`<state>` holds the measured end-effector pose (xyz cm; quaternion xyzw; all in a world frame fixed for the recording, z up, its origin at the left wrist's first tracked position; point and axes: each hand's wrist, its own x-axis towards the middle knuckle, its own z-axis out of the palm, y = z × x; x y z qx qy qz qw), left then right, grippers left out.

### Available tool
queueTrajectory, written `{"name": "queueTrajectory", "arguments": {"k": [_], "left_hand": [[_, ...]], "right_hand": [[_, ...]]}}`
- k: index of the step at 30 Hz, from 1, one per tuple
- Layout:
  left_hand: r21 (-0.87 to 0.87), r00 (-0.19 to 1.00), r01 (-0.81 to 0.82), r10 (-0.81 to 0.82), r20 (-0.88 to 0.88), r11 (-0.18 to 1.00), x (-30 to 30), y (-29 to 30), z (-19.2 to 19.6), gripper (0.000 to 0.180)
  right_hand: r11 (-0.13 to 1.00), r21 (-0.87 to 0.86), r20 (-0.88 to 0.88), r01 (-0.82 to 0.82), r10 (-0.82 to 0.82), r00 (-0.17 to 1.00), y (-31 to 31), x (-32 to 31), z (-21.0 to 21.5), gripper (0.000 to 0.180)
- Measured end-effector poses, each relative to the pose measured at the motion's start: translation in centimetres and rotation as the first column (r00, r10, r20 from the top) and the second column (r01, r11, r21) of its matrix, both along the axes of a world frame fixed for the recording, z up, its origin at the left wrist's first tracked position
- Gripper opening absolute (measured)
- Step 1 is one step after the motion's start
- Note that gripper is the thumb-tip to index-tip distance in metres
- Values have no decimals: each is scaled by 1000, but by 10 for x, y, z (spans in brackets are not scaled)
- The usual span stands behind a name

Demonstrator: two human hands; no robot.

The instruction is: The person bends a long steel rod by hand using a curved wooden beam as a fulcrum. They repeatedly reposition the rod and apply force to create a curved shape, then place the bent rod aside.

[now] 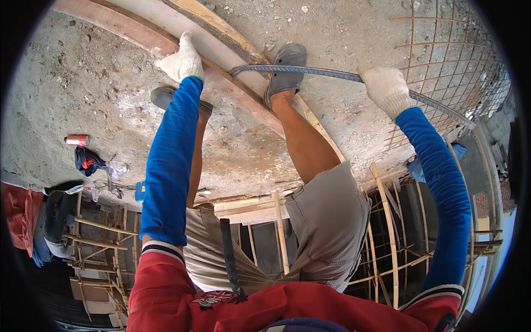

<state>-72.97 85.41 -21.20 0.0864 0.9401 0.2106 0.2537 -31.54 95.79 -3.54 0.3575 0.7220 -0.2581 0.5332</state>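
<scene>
The ribbed steel rebar [332, 73] lay across the concrete slab [83, 94] under the sandalled foot [285, 69], its long axis left-to-right, the gloved right hand [385, 88] clenched on it while the gloved left hand [181, 60], fingers loosely curled and grasping nothing, rested apart on a wooden plank [138, 36].

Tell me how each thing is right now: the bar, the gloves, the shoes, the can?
Steel bar: bent near its left end, pinned under the right shoe, gripped by the right hand.
Right hand: gloved, closed around the bar.
Left hand: gloved, resting on the wooden plank.
Right shoe: standing on the bar.
Left shoe: flat on the concrete.
Red can: lying on its side.
</scene>
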Motion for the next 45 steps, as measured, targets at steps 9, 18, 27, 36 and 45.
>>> {"name": "queueTrajectory", "arguments": {"k": [9, 18, 27, 36, 45], "left_hand": [[-186, 997, 68, -72, -16, 980, 2, -6, 5, 121], [-118, 992, 123, -126, -20, 985, 0, -1, 11, 116], [-99, 987, 149, -154, -36, 984, -4, -4, 22, 118], [-76, 918, 372, -355, 175, 925, -67, -34, -26, 114], [19, 797, 450, -411, 442, 893, -88, -38, -28, 82]], "right_hand": [[992, -117, -120, -37, 23, 993, -1, 18, -20, 25], [966, -77, -181, -245, 228, 957, 30, 42, -77, 29], [967, -54, -123, -251, 243, 962, 29, 35, -88, 27], [998, -14, -87, 60, -61, 994, -10, -5, -5, 24], [755, -146, -33, 639, -650, 760, -125, -96, 128, 34]]}}
